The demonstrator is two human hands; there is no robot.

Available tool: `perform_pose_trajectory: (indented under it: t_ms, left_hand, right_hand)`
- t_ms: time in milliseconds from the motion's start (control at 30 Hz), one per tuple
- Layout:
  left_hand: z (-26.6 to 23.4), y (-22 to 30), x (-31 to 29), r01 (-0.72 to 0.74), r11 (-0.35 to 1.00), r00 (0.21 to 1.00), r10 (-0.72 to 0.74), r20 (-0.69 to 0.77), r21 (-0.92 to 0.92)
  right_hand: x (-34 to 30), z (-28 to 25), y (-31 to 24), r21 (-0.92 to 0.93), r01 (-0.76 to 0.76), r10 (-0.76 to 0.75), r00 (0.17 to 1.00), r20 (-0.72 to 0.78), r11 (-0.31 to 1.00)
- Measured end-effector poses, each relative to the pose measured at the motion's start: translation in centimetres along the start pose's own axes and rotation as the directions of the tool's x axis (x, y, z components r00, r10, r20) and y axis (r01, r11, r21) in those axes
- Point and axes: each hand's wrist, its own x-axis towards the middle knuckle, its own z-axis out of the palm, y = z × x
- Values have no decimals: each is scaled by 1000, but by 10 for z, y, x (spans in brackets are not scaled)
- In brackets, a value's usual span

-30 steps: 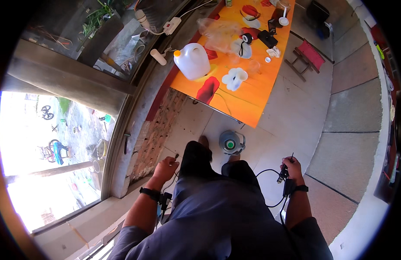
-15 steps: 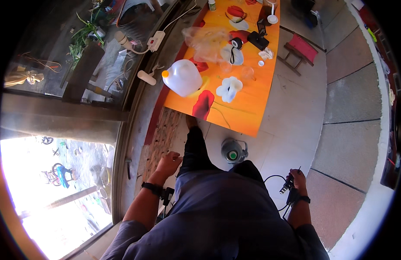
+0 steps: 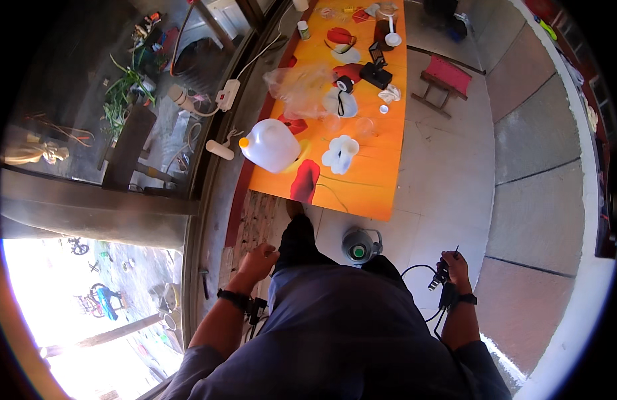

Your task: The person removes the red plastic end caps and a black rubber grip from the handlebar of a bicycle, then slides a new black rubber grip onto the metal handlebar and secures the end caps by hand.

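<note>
My left hand (image 3: 258, 261) hangs in front of my left thigh, its fingers curled in and nothing visible in them. A black band with a small black device (image 3: 256, 308) circles that wrist. Beside my right leg, my right hand (image 3: 458, 268) is closed around a small black object with pale pieces (image 3: 439, 277); its kind is unclear. A thin dark tip pokes up past the fingers, and a black cable (image 3: 415, 268) loops out beside it. Near my feet stands a greyish water jug (image 3: 359, 248) with a green cap.
Ahead is a table with an orange flowered cover (image 3: 358, 197). On it are a white jug with a yellow cap (image 3: 272, 145), a clear plastic bag (image 3: 298, 90) and a black stand (image 3: 376, 75). A folding stool (image 3: 445, 79) stands to the right; a window frame (image 3: 195, 227) runs along the left.
My view has shifted: the table and its things sit a little further left, with more of its far end showing. Both hands keep nearly the same pose; the right still grips the black object.
</note>
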Motion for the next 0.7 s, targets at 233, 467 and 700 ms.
perform_pose_trajectory:
  t_ms: [233,467,700]
  left_hand:
    - [12,-15,-8,-60,995,993,50,108,86]
    - [5,11,-7,2,999,993,4,118,-51]
    - [49,13,-18,-32,999,991,35,129,-27]
  right_hand:
    - [-3,-20,25,81,-42,47,997,-62,996]
    - [-11,-7,40,137,-62,71,995,-65,989]
    - [3,-32,48,179,-10,20,998,-54,984]
